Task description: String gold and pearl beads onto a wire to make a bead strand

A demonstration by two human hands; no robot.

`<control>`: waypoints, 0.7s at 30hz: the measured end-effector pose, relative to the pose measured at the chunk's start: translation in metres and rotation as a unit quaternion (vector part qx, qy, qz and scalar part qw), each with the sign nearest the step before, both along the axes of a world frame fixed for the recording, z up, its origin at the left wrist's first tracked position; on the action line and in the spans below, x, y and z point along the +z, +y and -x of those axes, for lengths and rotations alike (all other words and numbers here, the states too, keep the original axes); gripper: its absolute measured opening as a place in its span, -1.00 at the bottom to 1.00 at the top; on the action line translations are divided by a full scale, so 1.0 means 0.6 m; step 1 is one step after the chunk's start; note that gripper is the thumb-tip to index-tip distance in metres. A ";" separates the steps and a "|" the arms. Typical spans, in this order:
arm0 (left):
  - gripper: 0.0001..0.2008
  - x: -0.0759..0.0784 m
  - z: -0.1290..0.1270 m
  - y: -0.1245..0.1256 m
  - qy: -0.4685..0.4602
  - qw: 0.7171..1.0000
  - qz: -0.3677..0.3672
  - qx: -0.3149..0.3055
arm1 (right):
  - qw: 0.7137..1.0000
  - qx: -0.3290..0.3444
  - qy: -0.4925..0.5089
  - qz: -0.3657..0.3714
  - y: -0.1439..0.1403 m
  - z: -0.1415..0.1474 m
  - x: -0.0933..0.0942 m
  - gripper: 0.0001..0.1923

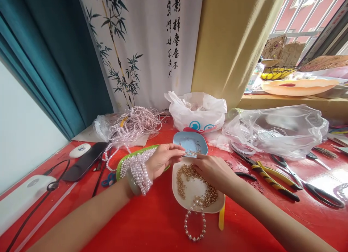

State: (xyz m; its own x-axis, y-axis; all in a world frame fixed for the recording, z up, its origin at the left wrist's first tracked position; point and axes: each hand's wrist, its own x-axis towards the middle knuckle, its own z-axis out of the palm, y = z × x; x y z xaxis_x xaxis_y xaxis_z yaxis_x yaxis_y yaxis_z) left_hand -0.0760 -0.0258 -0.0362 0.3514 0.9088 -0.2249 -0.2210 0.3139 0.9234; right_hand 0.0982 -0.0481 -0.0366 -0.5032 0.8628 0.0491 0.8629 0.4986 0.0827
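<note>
Teal curtain [54, 60], bamboo scroll [141, 45], barred window [307, 16].

A white hanging scroll [141, 45] with ink bamboo carries two vertical columns of black brush-written Chinese characters at its upper right (the cursive strokes are too loose to read with confidence). Below it on the table, a white plastic bag [197, 112] shows part of a blue and red printed logo, with no legible wording. No other readable text, numbers or brands appear.
</note>
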 end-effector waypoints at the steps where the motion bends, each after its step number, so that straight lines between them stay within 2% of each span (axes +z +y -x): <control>1: -0.84 0.000 0.000 0.000 0.000 1.000 0.001 -0.001 | 1.000 0.008 -0.008 -0.005 -0.001 0.001 0.001 -0.77; 6: -0.85 0.006 0.000 -0.003 0.003 1.000 0.004 0.002 | 0.997 0.043 -0.042 -0.046 -0.006 0.005 0.001 -0.77; 10: -0.85 0.012 0.000 -0.005 0.002 1.000 0.004 0.005 | 0.995 0.070 -0.053 -0.046 -0.005 0.002 -0.002 -0.80; 18: -0.84 0.008 0.001 -0.003 0.003 1.000 0.010 -0.001 | 0.998 0.049 -0.028 -0.041 0.004 -0.004 -0.002 -0.71; 21: -0.86 0.011 0.001 -0.004 0.007 1.000 0.009 -0.003 | 0.999 0.044 0.014 -0.025 0.007 -0.007 -0.003 -0.73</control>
